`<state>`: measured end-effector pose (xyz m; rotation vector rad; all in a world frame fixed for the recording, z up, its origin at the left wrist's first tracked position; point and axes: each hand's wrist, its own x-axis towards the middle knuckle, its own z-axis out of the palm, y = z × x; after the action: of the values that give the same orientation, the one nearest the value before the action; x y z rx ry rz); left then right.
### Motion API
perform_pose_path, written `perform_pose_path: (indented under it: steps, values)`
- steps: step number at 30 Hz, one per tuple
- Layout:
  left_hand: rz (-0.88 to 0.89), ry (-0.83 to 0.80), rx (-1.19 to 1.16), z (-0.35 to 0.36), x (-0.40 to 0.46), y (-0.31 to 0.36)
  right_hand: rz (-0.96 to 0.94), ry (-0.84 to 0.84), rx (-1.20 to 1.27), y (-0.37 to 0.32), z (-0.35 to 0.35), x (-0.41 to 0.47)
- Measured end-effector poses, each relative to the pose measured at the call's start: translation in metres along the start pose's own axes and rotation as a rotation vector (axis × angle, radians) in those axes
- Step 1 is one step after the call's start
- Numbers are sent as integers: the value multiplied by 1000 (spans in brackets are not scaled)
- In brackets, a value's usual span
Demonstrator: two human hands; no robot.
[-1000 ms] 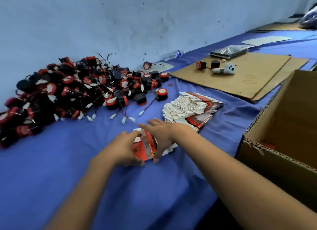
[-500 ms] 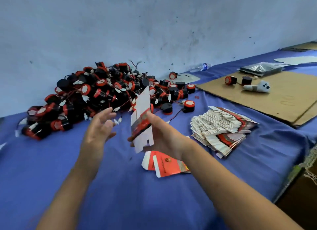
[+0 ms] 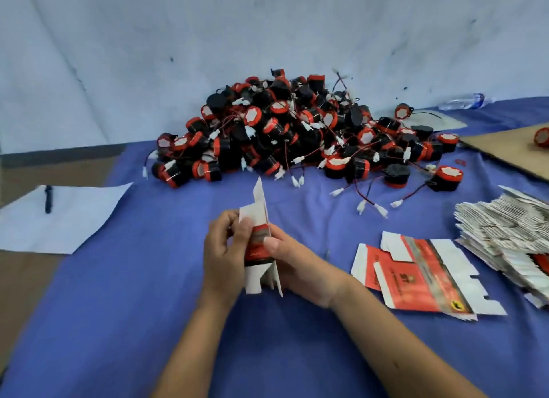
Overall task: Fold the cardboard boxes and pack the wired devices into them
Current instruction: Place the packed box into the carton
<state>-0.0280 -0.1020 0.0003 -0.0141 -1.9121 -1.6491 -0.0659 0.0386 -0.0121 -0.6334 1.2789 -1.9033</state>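
Now both hands are holding one flat carton upright above the desk's middle, lifted off the loose blanks; left hand and right hand fingers are curling round it, beginning the fold, wired devices waiting behind.

Head-worn view, angled forward and down (wide-angle), close over blue table

Far right of the right hand, the stack of flat boxes runs off the frame edge; print on the loose flat box is too blurred to read; the left hand covers the held box on its near side
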Motion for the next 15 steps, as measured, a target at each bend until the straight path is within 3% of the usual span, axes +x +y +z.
perform_pose_path:
  steps: [4, 7, 11, 15]
  values:
    - [8, -5, 9, -10, -1, -3, -111, 230, -42, -1, -3, 0]
    - [-66, -6, -4, -7, -1, -3, -76, 394, -130, -5, -5, 2]
    - [-326, 139, -264, -4, 0, -2, -110, 254, -317, -4, -5, -4]
    - [-459, 135, -423, -8, 0, 1, -198, 130, -584, -13, -7, -10]
